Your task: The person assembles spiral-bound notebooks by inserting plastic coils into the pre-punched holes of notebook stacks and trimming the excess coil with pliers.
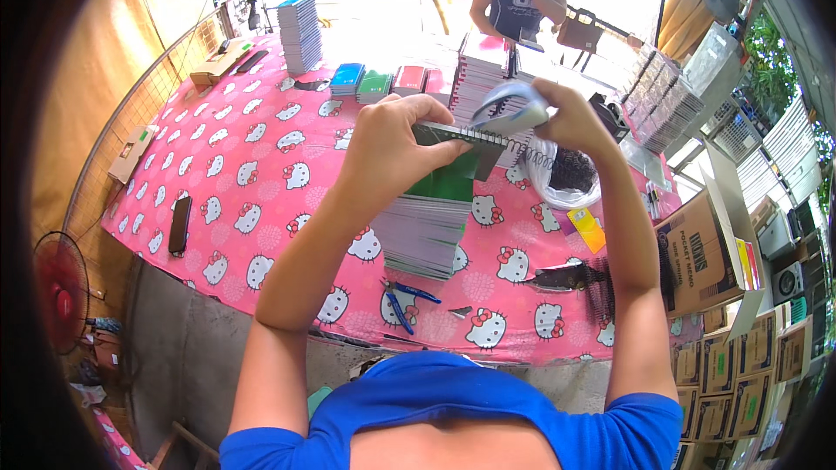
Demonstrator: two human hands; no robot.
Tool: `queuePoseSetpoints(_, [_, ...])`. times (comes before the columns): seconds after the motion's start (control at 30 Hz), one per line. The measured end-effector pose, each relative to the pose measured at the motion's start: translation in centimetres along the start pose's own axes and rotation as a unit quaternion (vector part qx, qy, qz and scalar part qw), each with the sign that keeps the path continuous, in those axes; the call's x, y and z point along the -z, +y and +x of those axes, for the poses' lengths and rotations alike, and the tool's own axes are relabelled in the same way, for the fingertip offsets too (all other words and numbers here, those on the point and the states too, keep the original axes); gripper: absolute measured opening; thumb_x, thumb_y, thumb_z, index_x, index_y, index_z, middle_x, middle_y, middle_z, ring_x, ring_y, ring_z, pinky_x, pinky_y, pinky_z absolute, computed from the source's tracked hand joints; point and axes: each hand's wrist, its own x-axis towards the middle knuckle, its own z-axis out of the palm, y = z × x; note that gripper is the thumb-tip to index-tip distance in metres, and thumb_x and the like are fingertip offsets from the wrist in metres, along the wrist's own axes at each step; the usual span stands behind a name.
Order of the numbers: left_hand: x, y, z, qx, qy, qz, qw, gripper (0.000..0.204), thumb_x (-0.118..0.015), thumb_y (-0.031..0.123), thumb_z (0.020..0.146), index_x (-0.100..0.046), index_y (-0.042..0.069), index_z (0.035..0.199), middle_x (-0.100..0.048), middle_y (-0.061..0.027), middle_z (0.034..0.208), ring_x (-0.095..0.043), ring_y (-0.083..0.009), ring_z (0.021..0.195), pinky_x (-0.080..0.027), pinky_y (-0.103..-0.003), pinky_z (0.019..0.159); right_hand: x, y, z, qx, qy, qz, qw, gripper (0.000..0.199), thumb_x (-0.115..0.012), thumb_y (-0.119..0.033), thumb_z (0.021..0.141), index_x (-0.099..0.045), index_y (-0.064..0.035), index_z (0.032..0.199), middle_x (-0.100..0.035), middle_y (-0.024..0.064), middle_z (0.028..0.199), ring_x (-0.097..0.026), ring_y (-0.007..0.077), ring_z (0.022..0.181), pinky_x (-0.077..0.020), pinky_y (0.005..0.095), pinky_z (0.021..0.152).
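Upper middle of the frame: a green notebook point(453, 176) is held up over the worktop point(261, 165).
Left hand point(392, 144): grip closed on the notebook's top edge.
Right hand point(570, 117): grip closed on the spiral wire point(514, 113).
Long axis: the wire edge runs left to right, between both hands.
Nearer hand: the right one is at the wire's end.

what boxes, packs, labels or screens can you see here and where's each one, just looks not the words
Open cardboard box: right of the table, brown, flaps up, dark print on its side.
Stacked cartons: lower right, brown, with pale labels.
Flat cardboard box: far left corner of the pink table, tan, long.
Small carton: left table edge, tan, label on top.
Plastic bag: under the right hand, clear, holding dark wire coils.
Phone: left side, black, screen dark.
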Motion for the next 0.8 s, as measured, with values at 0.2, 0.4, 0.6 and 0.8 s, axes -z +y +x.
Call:
queuePoseSetpoints(0.2, [0.4,-0.4,0.2,-0.021,-0.002,-0.022,1.0,0.039,-0.079,0.012,0.067,-0.064,0.006,0.102,-0.066,-0.0071,0.087,-0.064,-0.0141,0.081,-0.05,-0.028,0.073,-0.3,-1.1,1.1,0.006,0.009,0.085,0.996,0.044,-0.063,0.001,0.061,-0.063,-0.0029,0.105,-0.067,0.0082,0.093,-0.064,0.0201,0.086,-0.0516,0.0344,0.078])
queuePoseSetpoints(0.4, [0.1,-3.8,-1.6,-0.017,0.111,-0.132,0.985,0.039,-0.074,0.001,0.073,-0.059,0.003,0.109,-0.063,-0.0067,0.099,-0.06,-0.0124,0.089,-0.05,-0.025,0.073,-1.0,-2.7,3.4,0.027,0.003,-0.017,0.999,0.04,-0.06,0.001,0.06,-0.061,0.001,0.1,-0.065,0.0056,0.085,-0.059,0.0156,0.076,-0.0481,0.0289,0.075])
queuePoseSetpoints(0.6, [-0.4,-3.6,-3.0,0.104,0.116,-0.366,0.917,0.04,-0.069,-0.007,0.076,-0.056,-0.001,0.114,-0.061,-0.0072,0.103,-0.059,-0.0111,0.093,-0.052,-0.025,0.075,-1.7,-2.3,3.6,0.01,-0.039,0.189,0.981,0.048,-0.064,0.002,0.056,-0.062,-0.0002,0.104,-0.066,0.0061,0.093,-0.06,0.0131,0.086,-0.0494,0.0294,0.079])
queuePoseSetpoints(0.8, [-0.1,-4.7,-3.3,0.082,0.128,-0.406,0.901,0.041,-0.067,-0.01,0.076,-0.056,-0.001,0.114,-0.061,-0.0072,0.102,-0.059,-0.0112,0.092,-0.053,-0.025,0.072,-2.8,-2.9,3.9,0.073,-0.052,0.217,0.972,0.045,-0.064,0.0,0.06,-0.063,-0.0013,0.105,-0.066,0.0053,0.09,-0.059,0.0122,0.082,-0.0504,0.029,0.075])
